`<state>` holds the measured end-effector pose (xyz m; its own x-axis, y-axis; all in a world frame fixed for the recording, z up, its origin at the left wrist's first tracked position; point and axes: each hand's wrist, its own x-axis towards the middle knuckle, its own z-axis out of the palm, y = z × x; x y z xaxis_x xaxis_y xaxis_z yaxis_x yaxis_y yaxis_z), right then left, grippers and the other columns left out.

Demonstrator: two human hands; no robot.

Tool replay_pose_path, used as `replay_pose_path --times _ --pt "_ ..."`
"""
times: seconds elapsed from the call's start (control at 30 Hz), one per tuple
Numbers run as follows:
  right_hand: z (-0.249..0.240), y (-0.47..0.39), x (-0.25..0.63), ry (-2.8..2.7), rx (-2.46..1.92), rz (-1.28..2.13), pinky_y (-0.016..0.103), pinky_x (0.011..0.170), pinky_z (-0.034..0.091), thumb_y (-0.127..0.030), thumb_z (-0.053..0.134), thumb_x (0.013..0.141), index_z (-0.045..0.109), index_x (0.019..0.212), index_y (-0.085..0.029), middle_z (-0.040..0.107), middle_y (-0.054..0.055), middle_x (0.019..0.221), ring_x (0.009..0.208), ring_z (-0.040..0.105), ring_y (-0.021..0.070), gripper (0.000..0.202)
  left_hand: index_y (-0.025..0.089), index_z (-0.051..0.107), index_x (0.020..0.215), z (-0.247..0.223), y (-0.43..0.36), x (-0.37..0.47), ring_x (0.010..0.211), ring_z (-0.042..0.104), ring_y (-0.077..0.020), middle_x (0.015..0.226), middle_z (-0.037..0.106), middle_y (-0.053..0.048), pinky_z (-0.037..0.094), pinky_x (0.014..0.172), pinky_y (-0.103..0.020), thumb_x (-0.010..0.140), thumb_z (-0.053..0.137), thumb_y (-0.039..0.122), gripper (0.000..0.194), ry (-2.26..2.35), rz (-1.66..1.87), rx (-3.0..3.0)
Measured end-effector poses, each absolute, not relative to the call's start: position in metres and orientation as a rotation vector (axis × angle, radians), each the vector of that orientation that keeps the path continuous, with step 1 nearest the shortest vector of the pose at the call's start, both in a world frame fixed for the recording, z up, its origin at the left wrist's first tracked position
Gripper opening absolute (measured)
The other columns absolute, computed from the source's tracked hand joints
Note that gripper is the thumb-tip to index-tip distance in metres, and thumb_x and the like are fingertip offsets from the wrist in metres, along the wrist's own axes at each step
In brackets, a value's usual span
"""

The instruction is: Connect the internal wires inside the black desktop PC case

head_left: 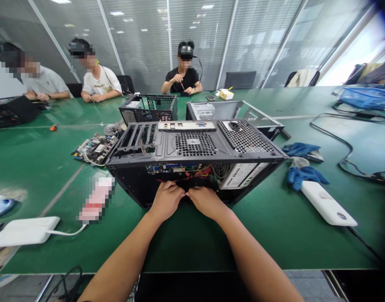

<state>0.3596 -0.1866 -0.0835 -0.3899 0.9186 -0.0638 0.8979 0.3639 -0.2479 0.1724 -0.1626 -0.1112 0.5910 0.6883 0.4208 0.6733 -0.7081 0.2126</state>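
Observation:
A black computer case (192,144) stands on the green table, its vented back panel facing up and its open side toward me. Inside show a blue circuit board (170,167), red and yellow wires (203,172) and a power supply (243,176) with a white label. My left hand (167,197) and my right hand (205,201) meet at the open side, below the wires. Fingers on both hands are bent and closed together at the tips. Whatever lies between or behind the fingertips is too small or hidden to name.
A loose circuit board (96,147) lies left of the case. Two more cases (150,107) stand behind it. Blue gloves (305,167) and a white power strip (329,203) lie right. A white power bank (25,230) is at left. Several people sit across the table.

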Motion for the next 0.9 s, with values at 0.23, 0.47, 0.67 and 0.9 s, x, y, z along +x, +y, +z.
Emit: replay_pose_path --times 0.23,0.47,0.67,0.9 --pt "-0.0848 -0.1868 0.3591 -2.499 -1.704 0.374 0.027 0.074 0.044 -0.030 0.034 0.104 0.065 0.097 -0.018 0.071 0.009 0.098 0.089 0.068 0.0202 0.033 0.021 0.068 0.092 -0.1117 -0.1628 0.1716 0.096 0.057 -0.0230 0.084 0.072 -0.003 0.041 0.082 -0.037 0.096 0.055 0.023 0.014 1.177 0.795 2.775" --pt "-0.0832 -0.1868 0.3584 -2.503 -1.701 0.370 0.027 0.071 0.044 -0.030 0.037 0.103 0.066 0.096 -0.019 0.071 0.008 0.097 0.088 0.068 0.0201 0.031 0.021 0.069 0.093 -0.1104 -0.1647 0.1707 0.096 0.056 -0.0233 0.084 0.072 -0.005 0.042 0.082 -0.038 0.097 0.051 0.026 0.019 1.188 0.759 2.768" --pt "-0.0847 -0.1865 0.3585 -2.503 -1.669 0.360 0.026 0.069 0.043 -0.029 0.038 0.103 0.066 0.095 -0.018 0.071 0.008 0.096 0.087 0.068 0.0198 0.031 0.021 0.068 0.092 -0.1125 -0.1646 0.1704 0.095 0.056 -0.0235 0.083 0.071 -0.004 0.041 0.082 -0.038 0.097 0.052 0.026 0.018 1.185 0.750 2.759" --pt "-0.0843 -0.1869 0.3589 -2.517 -1.645 0.368 0.026 0.066 0.040 -0.028 0.039 0.103 0.065 0.092 -0.018 0.072 0.007 0.094 0.085 0.068 0.0190 0.031 0.022 0.068 0.092 -0.1121 -0.1653 0.1704 0.097 0.056 -0.0241 0.084 0.071 -0.003 0.041 0.083 -0.039 0.096 0.054 0.024 0.015 1.205 0.710 2.771"
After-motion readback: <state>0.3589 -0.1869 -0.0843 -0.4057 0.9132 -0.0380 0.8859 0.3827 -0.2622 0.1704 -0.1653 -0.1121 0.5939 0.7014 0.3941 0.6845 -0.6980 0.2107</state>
